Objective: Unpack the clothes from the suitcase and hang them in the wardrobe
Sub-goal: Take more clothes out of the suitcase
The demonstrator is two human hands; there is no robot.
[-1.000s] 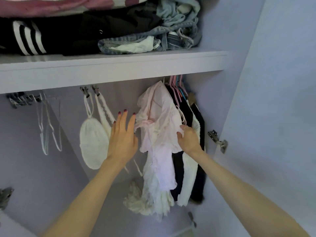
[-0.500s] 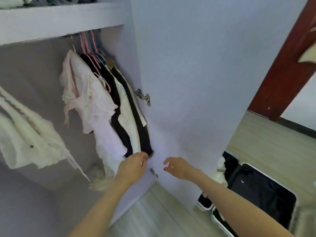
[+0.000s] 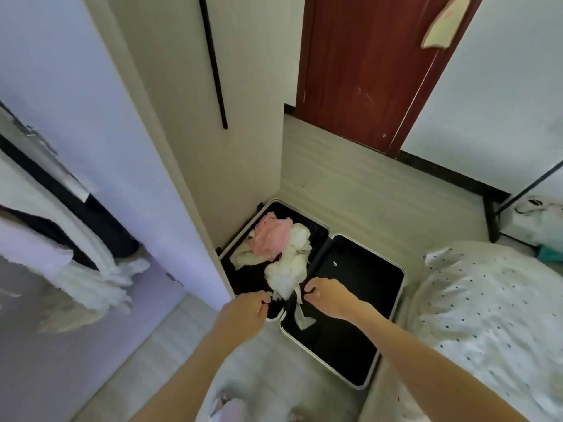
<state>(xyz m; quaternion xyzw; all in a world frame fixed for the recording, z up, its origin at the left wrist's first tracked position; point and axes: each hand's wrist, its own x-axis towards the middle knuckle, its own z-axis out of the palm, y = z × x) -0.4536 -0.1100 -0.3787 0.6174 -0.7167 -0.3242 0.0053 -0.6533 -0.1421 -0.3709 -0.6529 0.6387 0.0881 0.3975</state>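
Observation:
The open black suitcase (image 3: pixel 359 303) lies on the floor beside the wardrobe door. Its left half holds a pink garment (image 3: pixel 271 239) and a crumpled white garment (image 3: pixel 289 269) with a strap trailing over the hinge. My left hand (image 3: pixel 246 312) and right hand (image 3: pixel 327 296) reach down over the suitcase's near edge, either side of the white garment's lower end. Their fingers are loosely curled, and I see nothing held in them. Hung clothes (image 3: pixel 76 254), black and white, show blurred inside the wardrobe at the left.
The lilac wardrobe door (image 3: pixel 100 147) stands open between the wardrobe and the suitcase. A dark red door (image 3: pixel 365 71) is behind. A bed with a dotted white cover (image 3: pixel 493 315) is at the right, and a black rack leg (image 3: pixel 493 220) stands beyond it.
My view swung right and down from the wardrobe interior to the suitcase on the floor. Both hands left the hung clothes and now reach towards the white garment.

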